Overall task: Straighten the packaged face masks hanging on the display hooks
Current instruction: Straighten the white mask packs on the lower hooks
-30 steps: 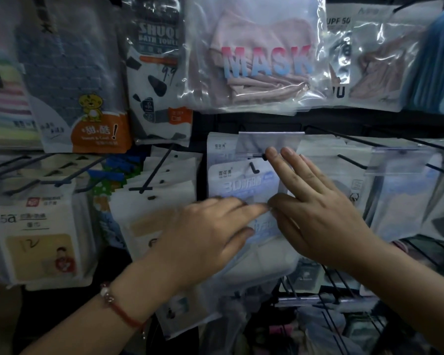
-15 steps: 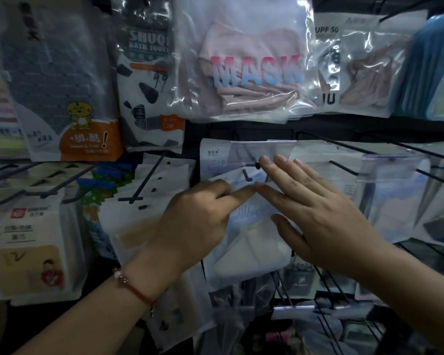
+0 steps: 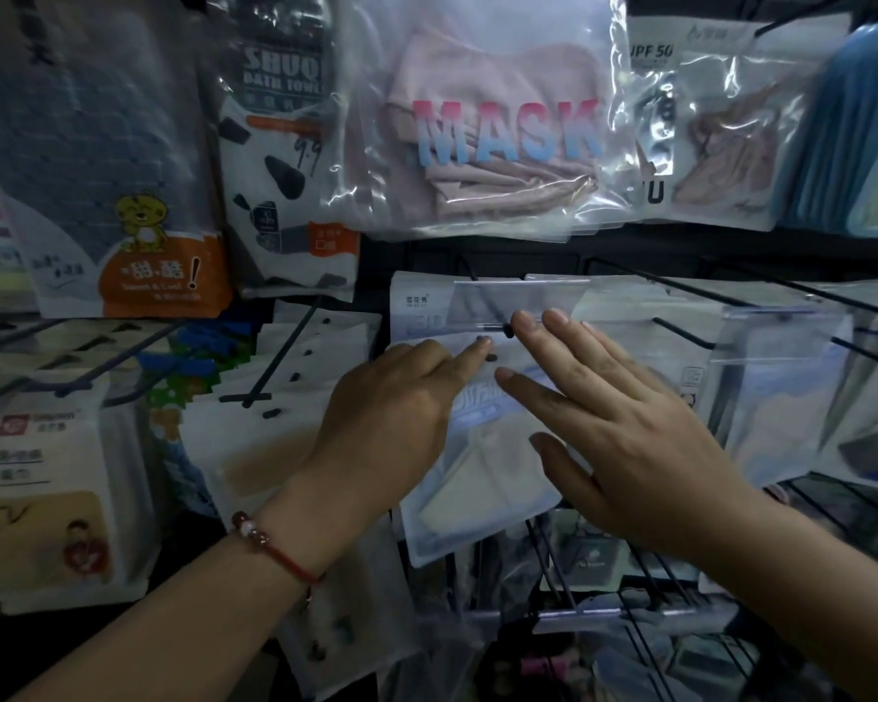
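Observation:
A white and pale-blue packaged face mask point(image 3: 482, 478) hangs in the middle of the rack, in front of more packs on a black display hook point(image 3: 495, 327). My left hand point(image 3: 391, 423) lies on the pack's left half, its index finger stretched to the hole near the pack's top. My right hand point(image 3: 614, 428) rests flat on the pack's right half with straight, spread fingers, the fingertips beside the hook's tip. Neither hand curls round the pack.
A clear bag with pink masks marked MASK point(image 3: 492, 129) hangs above. A beige mask pack point(image 3: 721, 139) hangs at the upper right, towel packs point(image 3: 285, 159) at the upper left. White packs point(image 3: 275, 407) fill a hook on the left. Clear pouches point(image 3: 781, 387) hang on the right. Wire rack bars point(image 3: 645, 590) run below.
Both hands have slid upward along the front pack, the left index finger reaching the hang hole by the hook's tip. The pack has shifted up with them.

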The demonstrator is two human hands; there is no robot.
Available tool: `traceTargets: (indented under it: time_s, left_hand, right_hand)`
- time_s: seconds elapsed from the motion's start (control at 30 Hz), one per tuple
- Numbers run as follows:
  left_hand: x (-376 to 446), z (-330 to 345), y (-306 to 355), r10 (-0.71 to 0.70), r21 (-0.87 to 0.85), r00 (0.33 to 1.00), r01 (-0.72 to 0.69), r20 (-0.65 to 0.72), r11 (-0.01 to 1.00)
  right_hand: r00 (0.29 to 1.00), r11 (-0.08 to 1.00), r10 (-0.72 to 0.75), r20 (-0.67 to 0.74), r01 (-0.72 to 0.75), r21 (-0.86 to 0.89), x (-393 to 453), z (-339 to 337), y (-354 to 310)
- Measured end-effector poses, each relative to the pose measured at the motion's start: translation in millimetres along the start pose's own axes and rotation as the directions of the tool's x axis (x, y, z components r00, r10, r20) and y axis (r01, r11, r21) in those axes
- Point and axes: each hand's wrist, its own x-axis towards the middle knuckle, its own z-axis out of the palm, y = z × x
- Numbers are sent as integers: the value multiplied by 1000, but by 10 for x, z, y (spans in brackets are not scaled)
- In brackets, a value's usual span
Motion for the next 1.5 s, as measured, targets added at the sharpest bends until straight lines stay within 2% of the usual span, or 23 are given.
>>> traceTargets:
  time_s: [0.1,0.3,0.4,0.47,0.57,0.67,0.77,1.2,1.33,1.5]
  left_hand:
    - [41,120,-54,-24,83,1000,22,16,996]
    - [-22,224,-13,-86,132,996,90,-36,987]
    - [-230,195,182,-114,87,994,113,3,990]
    - [-405,187,321,-133,77,989,127,71,989]
    - [-611,251,530,-163,52,966,155,199,986]
    - [-722,388,740,-169,-8,941,179,292,984]
    - [-747,542,913,-176,-46,921,205,347,978]
    - [-72,1195,2048,-190,-103,870,263,455,959]
    - [179,1359,2378,-250,-172,853,361,458,916]
    - [433,1481,2604,-433,-259,781,578,450,774]
  right_hand:
    - [1000,1000,7,10,-7,3,-11,33,-17]
    - [998,998,58,23,-58,30,-66,43,-116]
    - [993,989,107,50,-111,96,-176,52,-183]
    - [983,978,140,121,-156,142,-304,97,-207]
    - [941,952,209,265,-258,164,-535,226,-201]
    - [870,915,289,398,-374,153,-749,334,-135]
    - [804,855,371,464,-491,168,-1006,415,15]
    - [661,697,564,495,-703,143,-2221,409,1108]
    - [617,625,599,510,-759,184,-2477,361,1503]
    - [571,431,697,434,-817,382,-2621,409,1949]
